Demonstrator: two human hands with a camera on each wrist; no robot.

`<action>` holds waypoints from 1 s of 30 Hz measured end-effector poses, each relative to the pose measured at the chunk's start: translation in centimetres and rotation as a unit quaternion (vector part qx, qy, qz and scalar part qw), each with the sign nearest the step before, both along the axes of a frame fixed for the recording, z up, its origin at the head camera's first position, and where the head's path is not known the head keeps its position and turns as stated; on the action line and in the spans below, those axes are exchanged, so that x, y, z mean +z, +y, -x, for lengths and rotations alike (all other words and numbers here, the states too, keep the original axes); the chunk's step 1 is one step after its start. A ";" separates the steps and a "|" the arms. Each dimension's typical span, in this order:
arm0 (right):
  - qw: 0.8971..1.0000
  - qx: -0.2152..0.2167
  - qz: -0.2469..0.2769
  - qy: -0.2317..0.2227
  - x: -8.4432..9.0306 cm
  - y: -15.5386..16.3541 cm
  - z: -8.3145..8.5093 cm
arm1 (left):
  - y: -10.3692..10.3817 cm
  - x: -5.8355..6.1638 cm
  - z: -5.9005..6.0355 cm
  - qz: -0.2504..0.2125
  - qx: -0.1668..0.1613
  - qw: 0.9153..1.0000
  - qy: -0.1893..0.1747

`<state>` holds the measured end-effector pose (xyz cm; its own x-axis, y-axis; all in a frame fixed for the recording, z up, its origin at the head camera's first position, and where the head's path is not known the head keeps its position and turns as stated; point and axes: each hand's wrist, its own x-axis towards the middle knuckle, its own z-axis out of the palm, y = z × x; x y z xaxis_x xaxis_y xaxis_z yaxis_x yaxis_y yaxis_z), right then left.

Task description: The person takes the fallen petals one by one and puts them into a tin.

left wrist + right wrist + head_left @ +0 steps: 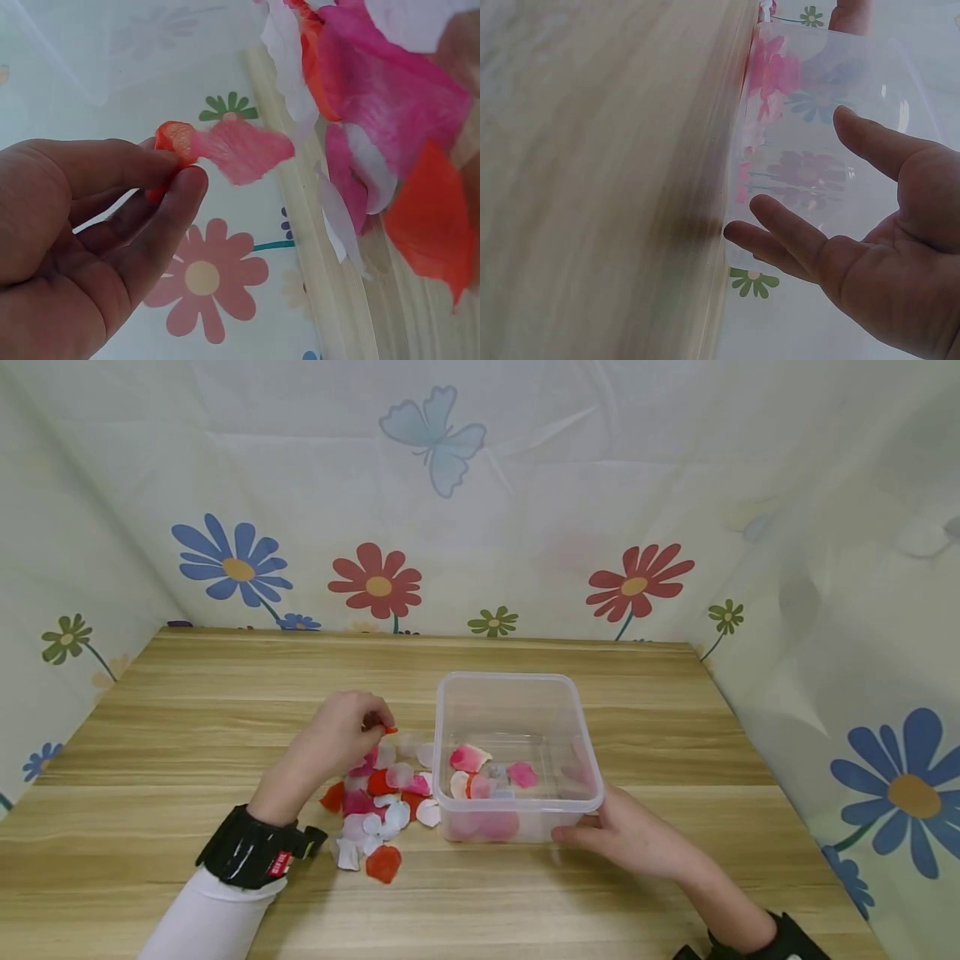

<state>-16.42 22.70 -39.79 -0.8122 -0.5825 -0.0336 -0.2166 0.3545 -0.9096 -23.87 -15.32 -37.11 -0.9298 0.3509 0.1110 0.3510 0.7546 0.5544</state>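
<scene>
On wood-grain table (225, 693) | left hand (341, 735) pinches thin crumpled petals (225, 148) | right hand (630, 835), fingers straight, steadies clear plastic box (517, 689)

Wooden table (225, 693), flower-printed cloth backdrop (525, 485), possibly a sheet.

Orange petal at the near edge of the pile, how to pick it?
Judgement: pinch the orange petal at its free near edge, coming from above and the near side. It lies flat on the table at the pile's front, with white petals against its far side. The left hand already pinches a petal; the right hand rests against the clear box.
</scene>
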 end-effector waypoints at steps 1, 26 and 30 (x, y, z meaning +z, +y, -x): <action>1.000 -0.001 -0.001 0.000 0.0 0.0 0.0 | 0.0 0.1 0.0 -0.004 0.004 1.000 0.000; 1.000 -0.004 0.001 -0.001 -0.3 0.1 0.1 | 0.3 0.9 -0.4 -0.061 0.009 0.997 0.046; 1.000 -0.005 0.003 -0.002 -0.3 0.0 0.1 | 0.8 1.6 -0.9 -0.084 0.000 0.993 0.078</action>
